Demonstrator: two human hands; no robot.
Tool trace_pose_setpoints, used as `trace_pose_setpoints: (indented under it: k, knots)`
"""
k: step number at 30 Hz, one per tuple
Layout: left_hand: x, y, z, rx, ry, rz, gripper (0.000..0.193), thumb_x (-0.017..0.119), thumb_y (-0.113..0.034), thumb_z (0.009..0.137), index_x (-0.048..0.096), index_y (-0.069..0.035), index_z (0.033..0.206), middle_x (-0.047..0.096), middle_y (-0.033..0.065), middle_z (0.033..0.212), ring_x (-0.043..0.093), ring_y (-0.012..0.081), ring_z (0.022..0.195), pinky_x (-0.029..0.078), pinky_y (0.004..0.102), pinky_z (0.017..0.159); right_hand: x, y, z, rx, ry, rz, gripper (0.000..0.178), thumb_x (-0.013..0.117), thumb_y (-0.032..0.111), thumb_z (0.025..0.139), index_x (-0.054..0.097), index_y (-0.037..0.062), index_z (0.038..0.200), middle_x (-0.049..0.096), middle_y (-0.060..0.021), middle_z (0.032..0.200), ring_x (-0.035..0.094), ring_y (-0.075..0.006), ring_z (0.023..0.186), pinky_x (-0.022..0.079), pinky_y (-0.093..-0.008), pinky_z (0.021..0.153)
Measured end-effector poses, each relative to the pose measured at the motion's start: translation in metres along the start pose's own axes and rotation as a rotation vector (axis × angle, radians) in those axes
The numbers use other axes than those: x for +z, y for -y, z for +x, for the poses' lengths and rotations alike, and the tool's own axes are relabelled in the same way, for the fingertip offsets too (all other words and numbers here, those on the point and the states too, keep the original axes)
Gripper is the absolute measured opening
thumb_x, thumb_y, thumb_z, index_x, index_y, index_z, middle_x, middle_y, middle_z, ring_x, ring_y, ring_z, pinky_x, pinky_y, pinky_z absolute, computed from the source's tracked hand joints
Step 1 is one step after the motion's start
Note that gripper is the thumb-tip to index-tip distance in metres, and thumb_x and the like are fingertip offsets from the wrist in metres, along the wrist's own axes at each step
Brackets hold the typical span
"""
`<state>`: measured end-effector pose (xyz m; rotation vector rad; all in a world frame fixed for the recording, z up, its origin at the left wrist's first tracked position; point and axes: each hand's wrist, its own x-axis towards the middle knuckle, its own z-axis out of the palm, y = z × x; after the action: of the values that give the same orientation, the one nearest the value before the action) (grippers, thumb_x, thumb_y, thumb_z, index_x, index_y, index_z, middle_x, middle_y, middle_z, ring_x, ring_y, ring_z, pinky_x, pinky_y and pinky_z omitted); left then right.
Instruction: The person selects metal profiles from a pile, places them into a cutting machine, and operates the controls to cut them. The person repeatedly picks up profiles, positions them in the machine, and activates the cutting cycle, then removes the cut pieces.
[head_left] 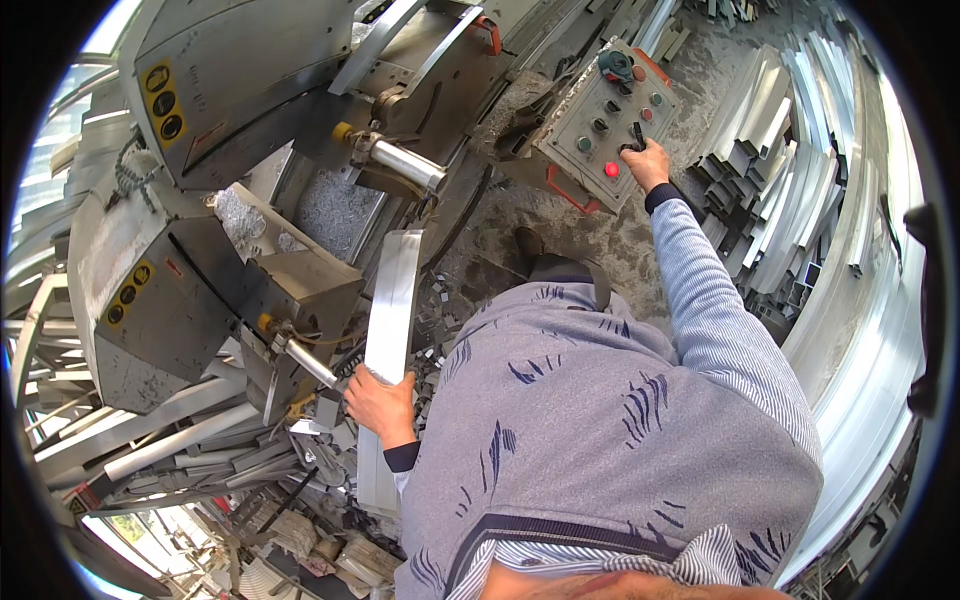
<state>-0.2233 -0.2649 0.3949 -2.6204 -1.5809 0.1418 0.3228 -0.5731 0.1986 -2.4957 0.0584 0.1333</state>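
My left hand point(382, 405) is closed across a long, flat silvery aluminium profile point(394, 300), its thumb on one edge and its fingers over the other. The profile lies beside the saw machine, between it and my body; my hand and sleeve hide part of it. My right arm stretches forward to a metal control panel point(570, 118). There my right hand point(645, 165) is closed around a black switch knob point(638, 132), close to a lit red button point(612, 169). Fingers cover the knob's lower part.
Two grey saw housings point(160, 310) with yellow warning labels stand at left, with silver cylinders point(405, 165) between them and me. Metal chips point(335, 210) fill a recess. Stacked profiles point(765, 200) lie at right, and offcuts point(430, 330) litter the floor.
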Motion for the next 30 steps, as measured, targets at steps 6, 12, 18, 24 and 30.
trace_pose_setpoints:
  k: [6,12,18,24,30]
  knots:
    - [0.024,0.023,-0.043,-0.045,0.052,-0.046,0.080,0.097,-0.043,0.062,0.066,-0.005,0.124,0.069,0.0172,0.112,0.063,0.0413,0.111,0.052,0.0577,0.091,-0.008,0.030,-0.013,-0.212,-0.102,-0.191,0.045,0.077,0.038,0.081,0.076,0.0079,0.115,0.076,-0.0197,0.118,0.072,-0.0391,0.111,0.056,-0.0476,0.098]
    - [0.115,0.063,-0.095,-0.145,0.292,-0.084,0.075,0.094,-0.049,0.065,0.069,-0.005,0.120,0.072,0.0200,0.115,0.066,0.0429,0.113,0.054,0.0571,0.091,0.000,0.069,0.009,-0.354,0.016,-0.222,0.040,0.075,0.038,0.085,0.076,0.0089,0.113,0.078,-0.0188,0.109,0.073,-0.0383,0.106,0.058,-0.0483,0.094]
    - [0.239,0.117,-0.184,-0.487,0.790,-0.438,0.075,0.092,-0.053,0.068,0.071,-0.003,0.120,0.074,0.0213,0.117,0.068,0.0420,0.113,0.056,0.0557,0.093,-0.005,0.076,0.019,-0.439,0.097,-0.255,0.036,0.074,0.038,0.087,0.075,0.0080,0.106,0.078,-0.0198,0.101,0.074,-0.0398,0.101,0.058,-0.0491,0.090]
    - [0.272,0.108,-0.240,-0.591,0.887,-0.492,0.076,0.092,-0.055,0.069,0.072,-0.001,0.120,0.076,0.0211,0.116,0.071,0.0388,0.110,0.056,0.0527,0.092,-0.008,0.073,0.032,-0.503,0.131,-0.178,0.035,0.074,0.039,0.087,0.073,0.0079,0.103,0.076,-0.0199,0.096,0.074,-0.0405,0.098,0.057,-0.0496,0.086]
    - [0.263,0.077,-0.254,-0.640,0.869,-0.528,0.078,0.092,-0.057,0.071,0.073,0.001,0.120,0.077,0.0210,0.115,0.073,0.0356,0.106,0.057,0.0496,0.091,0.007,0.075,0.033,-0.316,0.052,-0.108,0.032,0.068,0.036,0.090,0.072,0.0074,0.102,0.077,-0.0239,0.099,0.073,-0.0462,0.099,0.058,-0.0528,0.089]
